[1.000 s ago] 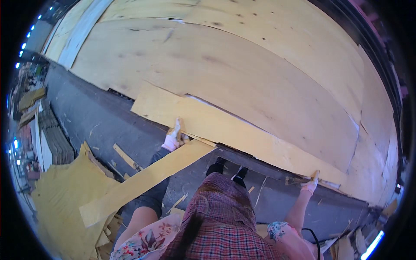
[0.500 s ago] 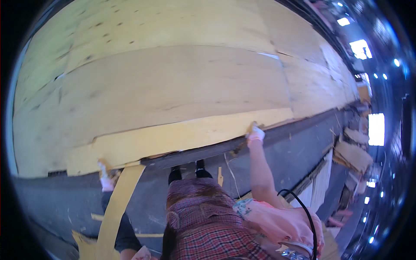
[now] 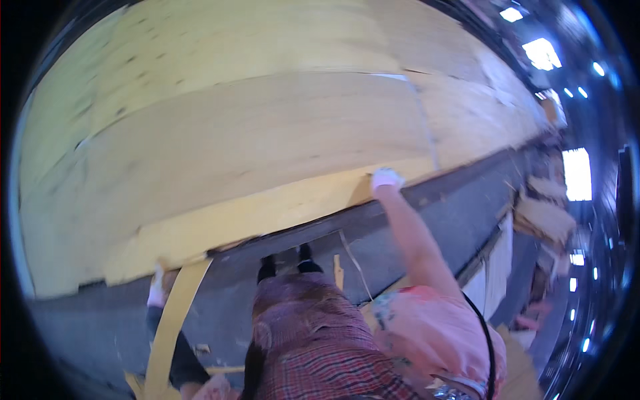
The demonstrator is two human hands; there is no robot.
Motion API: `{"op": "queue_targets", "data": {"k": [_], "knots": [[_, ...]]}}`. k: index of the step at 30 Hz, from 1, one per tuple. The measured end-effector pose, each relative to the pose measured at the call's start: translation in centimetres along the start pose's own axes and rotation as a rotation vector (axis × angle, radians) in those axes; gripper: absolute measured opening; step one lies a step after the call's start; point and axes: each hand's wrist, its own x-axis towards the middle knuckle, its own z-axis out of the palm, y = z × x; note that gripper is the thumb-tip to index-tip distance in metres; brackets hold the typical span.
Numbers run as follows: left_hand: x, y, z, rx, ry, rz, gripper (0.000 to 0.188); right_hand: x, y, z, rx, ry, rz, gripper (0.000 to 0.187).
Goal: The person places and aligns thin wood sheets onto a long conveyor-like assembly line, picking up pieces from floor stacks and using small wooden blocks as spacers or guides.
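A long pale-yellow wood veneer strip (image 3: 267, 217) lies along the near edge of a wide layer of veneer sheets (image 3: 253, 133). My left hand (image 3: 158, 287), in a whitish glove, is closed at the strip's near left edge, with a finger or thumb over the top; its other fingers are hidden. Farther right, my right hand (image 3: 387, 181), also in a light glove, rests on the strip near its right end. Its fingers point left and are blurred. A narrow yellow veneer offcut (image 3: 175, 313) hangs from the edge beside my left hand, crossing in front of my left forearm.
A dark ledge (image 3: 300, 230) runs below the sheets, above a grey floor (image 3: 427, 227). Thin wood scraps (image 3: 339, 270) lie on that floor. To the right stand stacked brown sheets (image 3: 543, 220) and a pale panel (image 3: 490, 273). A black cable (image 3: 485, 340) passes by my right sleeve.
My right hand has moved from the strip's near edge up onto its surface, slightly left. My left hand stays at the left edge. The view has shifted a little.
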Motion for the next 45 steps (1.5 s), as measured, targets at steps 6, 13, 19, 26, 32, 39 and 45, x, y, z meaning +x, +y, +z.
{"op": "queue_targets", "data": {"k": [6, 13, 19, 26, 32, 39, 45], "knots": [[-1.6, 0.6, 1.0, -0.037, -0.028, -0.073, 0.048, -9.4, -12.5, -7.5, 0.153, 0.171, -0.896, 0.023], [-2.5, -1.6, 1.1, -0.171, -0.078, -0.213, 0.051, -22.1, -32.7, -6.6, 0.351, 0.51, -1.629, 0.031], [-3.9, -13.3, -1.5, -0.588, 0.134, 0.224, 0.056, -24.5, -33.5, -9.6, 0.291, 0.415, -1.761, 0.017], [-12.9, -5.6, 7.7, -0.393, -0.126, 0.514, 0.078, -24.6, -26.4, -16.3, 0.445, -0.442, -1.745, 0.041], [-10.8, 1.5, 16.3, -0.405, -0.536, 0.595, 0.087, -20.7, -20.4, -17.0, 0.636, -0.437, -1.189, 0.05], [-6.1, -0.7, 32.5, -0.548, -0.769, 0.119, 0.056, -11.4, -7.9, -10.8, 1.055, -0.047, -0.768, 0.051], [-1.6, -9.9, 48.5, -0.27, -0.741, 0.095, 0.048, -7.7, 5.7, -5.4, 1.019, 0.376, -0.653, 0.024]]}}
